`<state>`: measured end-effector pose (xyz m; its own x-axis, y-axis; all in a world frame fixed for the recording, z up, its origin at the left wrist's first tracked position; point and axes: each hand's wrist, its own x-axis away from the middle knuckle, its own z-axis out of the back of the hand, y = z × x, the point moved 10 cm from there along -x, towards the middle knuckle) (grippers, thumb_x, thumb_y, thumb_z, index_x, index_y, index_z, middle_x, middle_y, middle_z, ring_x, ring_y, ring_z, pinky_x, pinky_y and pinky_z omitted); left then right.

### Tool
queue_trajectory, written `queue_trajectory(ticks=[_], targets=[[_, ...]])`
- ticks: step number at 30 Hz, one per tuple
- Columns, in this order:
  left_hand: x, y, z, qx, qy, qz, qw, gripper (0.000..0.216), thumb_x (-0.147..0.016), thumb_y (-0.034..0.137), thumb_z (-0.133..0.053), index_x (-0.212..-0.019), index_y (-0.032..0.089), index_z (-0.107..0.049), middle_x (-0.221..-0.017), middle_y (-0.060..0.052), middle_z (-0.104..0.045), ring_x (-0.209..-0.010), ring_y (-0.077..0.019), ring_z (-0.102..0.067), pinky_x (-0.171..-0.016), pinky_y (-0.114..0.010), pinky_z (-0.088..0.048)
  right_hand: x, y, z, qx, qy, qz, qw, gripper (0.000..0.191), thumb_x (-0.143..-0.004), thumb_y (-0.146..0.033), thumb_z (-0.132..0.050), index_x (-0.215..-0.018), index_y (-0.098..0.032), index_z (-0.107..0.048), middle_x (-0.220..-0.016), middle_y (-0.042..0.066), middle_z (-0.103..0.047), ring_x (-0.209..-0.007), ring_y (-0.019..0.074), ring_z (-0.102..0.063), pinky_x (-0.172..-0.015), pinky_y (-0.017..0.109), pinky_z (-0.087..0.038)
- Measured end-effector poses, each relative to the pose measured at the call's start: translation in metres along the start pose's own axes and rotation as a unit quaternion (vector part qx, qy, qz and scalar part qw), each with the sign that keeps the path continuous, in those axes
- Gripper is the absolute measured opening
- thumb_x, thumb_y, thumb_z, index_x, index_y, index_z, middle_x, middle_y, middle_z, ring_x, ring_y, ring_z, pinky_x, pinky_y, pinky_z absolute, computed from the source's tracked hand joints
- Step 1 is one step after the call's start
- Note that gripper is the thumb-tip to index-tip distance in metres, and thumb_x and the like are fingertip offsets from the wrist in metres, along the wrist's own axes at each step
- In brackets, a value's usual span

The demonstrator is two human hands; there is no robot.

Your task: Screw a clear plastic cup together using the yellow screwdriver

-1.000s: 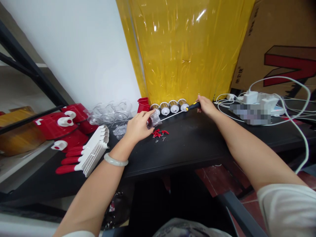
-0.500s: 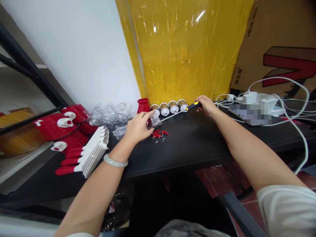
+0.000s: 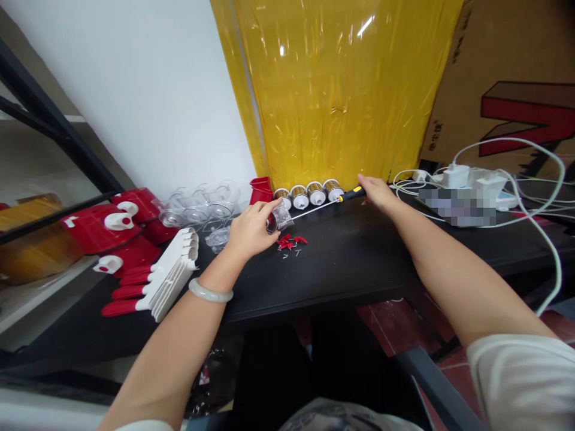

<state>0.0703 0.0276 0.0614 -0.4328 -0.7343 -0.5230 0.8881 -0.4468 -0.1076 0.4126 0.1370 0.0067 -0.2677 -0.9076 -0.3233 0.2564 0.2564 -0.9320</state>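
My left hand (image 3: 255, 230) is closed around a clear plastic part (image 3: 283, 216) with something dark red inside it. In my right hand (image 3: 376, 193) is the black and yellow handle of a long screwdriver (image 3: 353, 194). Its shaft slants left and reaches the clear part; the exact spot where the tip sits is hard to make out. Small red pieces (image 3: 287, 242) and a few screws (image 3: 297, 252) lie on the black table (image 3: 314, 281) just below the part. Behind it stand a red cup-like piece (image 3: 260, 190) and a row of several metal cylinders with white ends (image 3: 300, 197).
Clear plastic cups (image 3: 200, 203), red housings with white knobs (image 3: 96, 230) and white handles with red ends (image 3: 166, 278) are at the left. White chargers with cables (image 3: 456, 176) and a phone-like device (image 3: 458, 209) lie right. A cardboard box (image 3: 503, 60) stands behind.
The screwdriver's handle and my right hand have shifted very slightly, and the fingers sit a little differently on the handle. My left hand keeps its hold on the clear part.
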Motion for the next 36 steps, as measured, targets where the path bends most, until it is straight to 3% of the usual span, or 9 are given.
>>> queue_trajectory(ticks=[4, 8, 16, 18, 21, 24, 28, 36], targets=[[0.000, 0.000, 0.000, -0.001, 0.001, 0.001, 1.000, 0.075, -0.080, 0.036, -0.072, -0.149, 0.032, -0.046, -0.130, -0.005, -0.065, -0.122, -0.0281, -0.060, -0.085, -0.038, -0.054, 0.003, -0.002, -0.003, -0.039, 0.001, -0.018, 0.999, 0.027, -0.088, -0.034, -0.065, -0.068, -0.021, -0.054, -0.049, -0.007, -0.039, -0.040, 0.0085, -0.037, -0.040, 0.024, -0.046], [0.000, 0.000, 0.000, 0.003, -0.003, 0.002, 1.000, 0.075, -0.080, 0.036, -0.072, -0.150, 0.032, -0.045, -0.131, -0.005, -0.064, -0.123, -0.0285, -0.059, -0.088, -0.038, -0.053, 0.006, -0.006, -0.009, -0.106, -0.019, -0.025, 0.994, 0.014, -0.084, -0.029, -0.065, -0.079, -0.022, -0.054, -0.052, -0.008, -0.042, -0.040, 0.0076, -0.036, -0.043, 0.022, -0.045], [0.000, -0.001, -0.002, 0.008, -0.013, 0.006, 1.000, 0.075, -0.081, 0.036, -0.071, -0.151, 0.032, -0.044, -0.132, -0.005, -0.063, -0.124, -0.0286, -0.057, -0.091, -0.039, -0.053, 0.005, -0.005, -0.010, -0.157, -0.028, -0.035, 0.987, 0.013, -0.076, -0.027, -0.064, -0.083, -0.022, -0.053, -0.068, -0.004, -0.053, -0.044, 0.0082, -0.042, -0.047, 0.026, -0.048], [0.000, -0.001, -0.001, 0.009, -0.009, 0.005, 1.000, 0.074, -0.081, 0.035, -0.071, -0.151, 0.032, -0.044, -0.131, -0.005, -0.063, -0.124, -0.0286, -0.058, -0.090, -0.039, -0.053, 0.003, -0.003, -0.009, -0.145, -0.025, -0.028, 0.989, 0.013, -0.080, -0.033, -0.062, -0.081, -0.022, -0.054, -0.064, -0.003, -0.053, -0.043, 0.0098, -0.044, -0.046, 0.026, -0.046], [0.000, 0.000, -0.001, 0.010, -0.010, 0.005, 1.000, 0.075, -0.081, 0.036, -0.071, -0.151, 0.032, -0.044, -0.131, -0.006, -0.063, -0.123, -0.0287, -0.058, -0.088, -0.039, -0.053, -0.002, -0.001, -0.004, -0.076, -0.013, 0.000, 0.997, 0.036, -0.089, -0.055, -0.056, -0.076, -0.022, -0.055, -0.052, -0.004, -0.046, -0.040, 0.0119, -0.043, -0.041, 0.025, -0.039], [0.000, -0.001, -0.002, 0.010, -0.015, 0.009, 1.000, 0.076, -0.081, 0.036, -0.071, -0.151, 0.032, -0.043, -0.133, -0.007, -0.063, -0.124, -0.0295, -0.057, -0.090, -0.039, -0.053, -0.004, -0.003, 0.000, -0.017, 0.003, 0.034, 0.999, 0.047, -0.087, -0.066, -0.060, -0.069, -0.022, -0.055, -0.046, -0.005, -0.040, -0.039, 0.0114, -0.040, -0.039, 0.025, -0.037], [0.000, -0.001, -0.001, 0.010, -0.012, 0.006, 1.000, 0.075, -0.081, 0.036, -0.071, -0.151, 0.032, -0.043, -0.132, -0.006, -0.063, -0.124, -0.0293, -0.057, -0.090, -0.039, -0.052, -0.002, -0.005, -0.001, -0.048, 0.004, 0.024, 0.999, 0.037, -0.084, -0.052, -0.070, -0.069, -0.022, -0.054, -0.051, -0.006, -0.042, -0.040, 0.0089, -0.038, -0.038, 0.023, -0.039], [0.001, -0.001, -0.001, 0.011, -0.009, 0.006, 1.000, 0.075, -0.081, 0.035, -0.070, -0.151, 0.032, -0.043, -0.132, -0.006, -0.063, -0.124, -0.0293, -0.058, -0.089, -0.038, -0.052, 0.005, -0.011, -0.009, -0.150, -0.019, 0.001, 0.989, 0.020, -0.080, -0.034, -0.069, -0.083, -0.023, -0.053, -0.061, -0.007, -0.045, -0.040, 0.0064, -0.036, -0.041, 0.021, -0.042]])
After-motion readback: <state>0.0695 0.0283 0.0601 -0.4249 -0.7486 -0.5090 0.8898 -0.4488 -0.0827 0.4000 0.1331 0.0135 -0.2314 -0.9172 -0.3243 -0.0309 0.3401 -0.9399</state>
